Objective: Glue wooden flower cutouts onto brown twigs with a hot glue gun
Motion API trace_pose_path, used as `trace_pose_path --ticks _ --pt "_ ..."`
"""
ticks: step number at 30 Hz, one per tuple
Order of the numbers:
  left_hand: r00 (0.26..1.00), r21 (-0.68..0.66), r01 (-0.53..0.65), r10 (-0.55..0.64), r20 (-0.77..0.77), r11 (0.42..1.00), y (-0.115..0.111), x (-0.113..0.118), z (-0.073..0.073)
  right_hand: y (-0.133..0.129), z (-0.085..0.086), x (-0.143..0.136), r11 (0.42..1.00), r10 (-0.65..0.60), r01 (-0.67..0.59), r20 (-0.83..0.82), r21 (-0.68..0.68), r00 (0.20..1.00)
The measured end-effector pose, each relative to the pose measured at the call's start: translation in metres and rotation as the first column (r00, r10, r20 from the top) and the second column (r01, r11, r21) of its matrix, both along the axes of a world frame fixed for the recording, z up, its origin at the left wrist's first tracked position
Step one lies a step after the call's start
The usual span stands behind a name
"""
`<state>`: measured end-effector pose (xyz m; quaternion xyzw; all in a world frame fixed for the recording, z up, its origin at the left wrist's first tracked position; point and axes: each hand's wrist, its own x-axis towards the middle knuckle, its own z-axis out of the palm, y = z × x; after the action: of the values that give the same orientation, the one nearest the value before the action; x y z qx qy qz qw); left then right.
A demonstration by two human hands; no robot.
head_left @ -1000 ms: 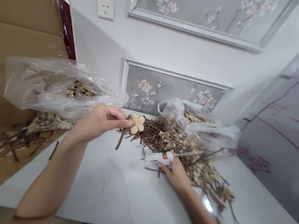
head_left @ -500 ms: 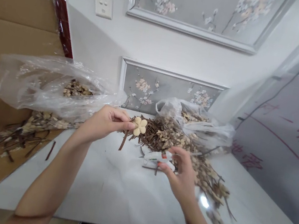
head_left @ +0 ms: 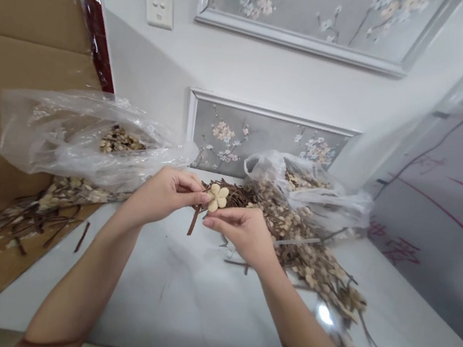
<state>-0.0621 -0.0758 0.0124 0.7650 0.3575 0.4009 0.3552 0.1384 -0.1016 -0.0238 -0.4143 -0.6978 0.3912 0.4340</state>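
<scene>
My left hand [head_left: 170,196] is closed in a pinch on a cream five-petal flower [head_left: 218,197]. A narrow brown strip [head_left: 193,220] hangs below the fingertips of that hand. Close under the flower is my right hand [head_left: 244,229], its thumb and fingertips drawn together at the lower petal. Whether anything sits between those fingertips I cannot make out. Behind the flower lies a heap of brown strips [head_left: 239,197]. The white glue gun on the table is mostly hidden by my right hand.
To the right, dried-looking cream and brown pieces [head_left: 314,263] spill from a clear plastic bag [head_left: 333,198]. Another plastic bag [head_left: 61,138] with similar pieces lies left, beside cardboard [head_left: 6,120]. A loose brown strip [head_left: 81,236] rests on the white tabletop [head_left: 176,299]. A panelled wall stands behind.
My right hand has let go of the white glue gun and moved left and up to the flower. My left hand keeps hold of the flower in nearly the same place.
</scene>
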Motion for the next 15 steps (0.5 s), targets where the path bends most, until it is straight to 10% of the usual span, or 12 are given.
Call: trace_pose_path --ticks 15 --pt "1.0 0.007 -0.02 0.021 -0.013 1.0 -0.005 0.001 0.004 0.009 -0.006 0.027 0.98 -0.164 0.17 -0.065 0.105 0.984"
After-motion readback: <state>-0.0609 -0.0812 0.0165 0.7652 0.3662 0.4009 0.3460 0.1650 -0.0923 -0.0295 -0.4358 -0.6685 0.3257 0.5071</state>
